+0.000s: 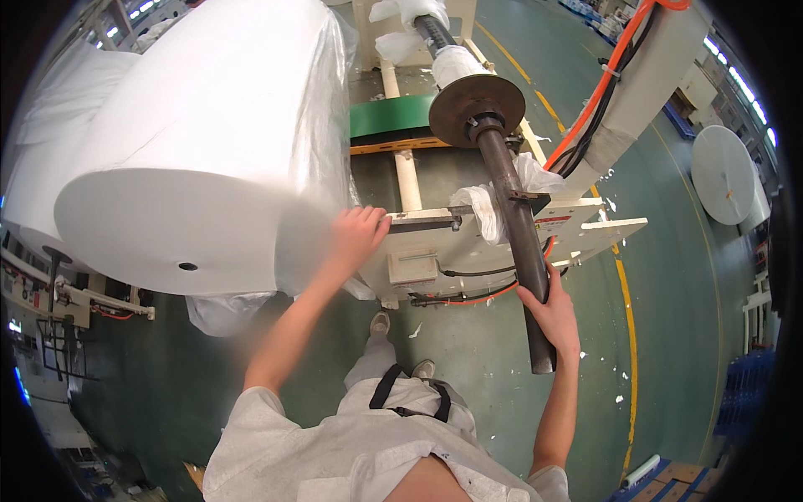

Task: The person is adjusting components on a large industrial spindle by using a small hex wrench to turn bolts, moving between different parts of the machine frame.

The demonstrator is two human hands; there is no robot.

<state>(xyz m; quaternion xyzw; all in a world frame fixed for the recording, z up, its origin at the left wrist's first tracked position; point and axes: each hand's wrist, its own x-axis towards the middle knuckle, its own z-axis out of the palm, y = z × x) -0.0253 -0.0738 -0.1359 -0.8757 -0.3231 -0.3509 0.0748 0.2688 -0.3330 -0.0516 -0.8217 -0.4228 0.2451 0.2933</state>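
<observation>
A long dark steel shaft [525, 255] lies along the right side of a cream machine frame [485, 251], its near end sticking out toward me. My right hand [556, 314] holds the shaft close to that end, thumb across the top and fingers along its right side. A round brown metal flange [477, 105] sits farther up the shaft. White crumpled wrap [483, 211] hangs beside the shaft, near a small dark bracket. My left hand [361, 238] has its fingers curled over the frame's near edge, at the left end of a dark metal bar [418, 224].
A huge white roll [184, 151], partly in clear plastic film [322, 109], stands left of the frame. Orange and black cables [598, 92] run down a cream post at right. Another white roll [726, 176] stands far right. White scraps dot the green floor [468, 402].
</observation>
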